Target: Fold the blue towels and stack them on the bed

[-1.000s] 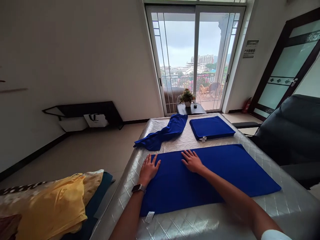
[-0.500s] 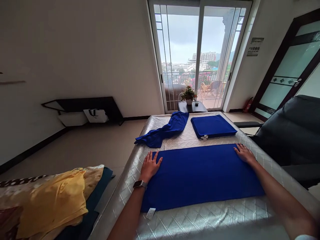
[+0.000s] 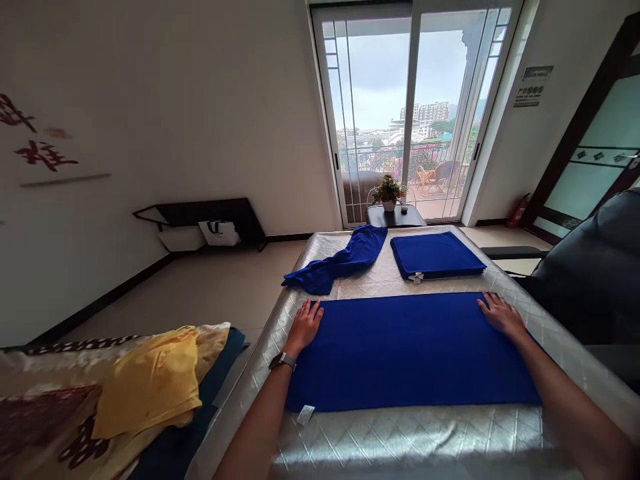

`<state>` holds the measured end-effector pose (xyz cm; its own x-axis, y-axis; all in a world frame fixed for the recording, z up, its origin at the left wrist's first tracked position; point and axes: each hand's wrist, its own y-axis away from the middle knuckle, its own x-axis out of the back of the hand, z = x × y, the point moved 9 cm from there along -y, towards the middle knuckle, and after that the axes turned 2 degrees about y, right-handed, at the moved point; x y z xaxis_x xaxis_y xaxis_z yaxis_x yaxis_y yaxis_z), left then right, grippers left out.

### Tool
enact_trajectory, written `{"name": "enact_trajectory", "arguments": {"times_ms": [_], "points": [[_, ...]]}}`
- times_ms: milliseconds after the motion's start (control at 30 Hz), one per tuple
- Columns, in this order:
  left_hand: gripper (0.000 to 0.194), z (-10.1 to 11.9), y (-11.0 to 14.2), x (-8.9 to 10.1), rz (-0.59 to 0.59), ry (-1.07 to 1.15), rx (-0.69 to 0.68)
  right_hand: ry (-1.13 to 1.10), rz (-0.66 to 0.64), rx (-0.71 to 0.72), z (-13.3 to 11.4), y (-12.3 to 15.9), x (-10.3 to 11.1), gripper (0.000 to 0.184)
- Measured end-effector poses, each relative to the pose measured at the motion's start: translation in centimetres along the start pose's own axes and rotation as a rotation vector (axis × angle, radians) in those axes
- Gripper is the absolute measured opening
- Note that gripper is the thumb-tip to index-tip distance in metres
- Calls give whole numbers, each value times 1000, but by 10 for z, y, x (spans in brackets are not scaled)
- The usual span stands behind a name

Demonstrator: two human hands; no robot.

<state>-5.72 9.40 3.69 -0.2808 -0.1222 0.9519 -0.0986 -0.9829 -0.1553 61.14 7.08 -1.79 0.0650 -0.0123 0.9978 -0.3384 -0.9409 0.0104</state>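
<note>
A blue cloth (image 3: 410, 353), folded into a long flat rectangle, lies across the quilted mattress (image 3: 380, 443). My left hand (image 3: 305, 325) rests flat at its far left corner, fingers stretched out. At the far right corner, my right hand (image 3: 501, 313) lies palm down with the fingers extended. Neither hand grips anything. A white label (image 3: 305, 415) sticks out from the near left edge of the cloth. Beyond it are a crumpled blue cloth (image 3: 345, 260) on the left and a neatly folded blue stack (image 3: 437, 255) on the right, with small white labels at its near edge.
Yellow fabric (image 3: 155, 377) and other bedding are piled at the lower left. A dark padded chair (image 3: 595, 273) stands right of the mattress. A potted plant (image 3: 389, 192) sits on a small table (image 3: 373, 217) before the sliding glass door (image 3: 417, 87). A white bag (image 3: 220, 233) is by the wall.
The view has turned slightly to the left, so everything appears shifted rightward. Both hands stay flat at the far corners of the cloth, with the left hand's fingers a little closer together.
</note>
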Motion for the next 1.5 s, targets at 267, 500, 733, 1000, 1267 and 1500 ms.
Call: {"name": "enact_trajectory", "arguments": {"times_ms": [267, 500, 733, 1000, 1267, 1500], "points": [[55, 31, 80, -5, -47, -31, -126, 94, 252, 39, -45, 34, 50, 60], [62, 30, 121, -11, -41, -134, -52, -96, 111, 492, -245, 153, 65, 59], [61, 38, 121, -5, -40, -172, -61, -407, -75, 839, -416, 277, 57, 70], [58, 29, 121, -8, 7, -149, -79, -458, -153, 830, -390, 274, 37, 75], [58, 9, 123, -12, 26, -125, -88, -273, -156, 633, -249, 201, 19, 75], [58, 7, 122, -5, 34, -52, -6, -315, -225, 571, -237, 197, 21, 71]]}}
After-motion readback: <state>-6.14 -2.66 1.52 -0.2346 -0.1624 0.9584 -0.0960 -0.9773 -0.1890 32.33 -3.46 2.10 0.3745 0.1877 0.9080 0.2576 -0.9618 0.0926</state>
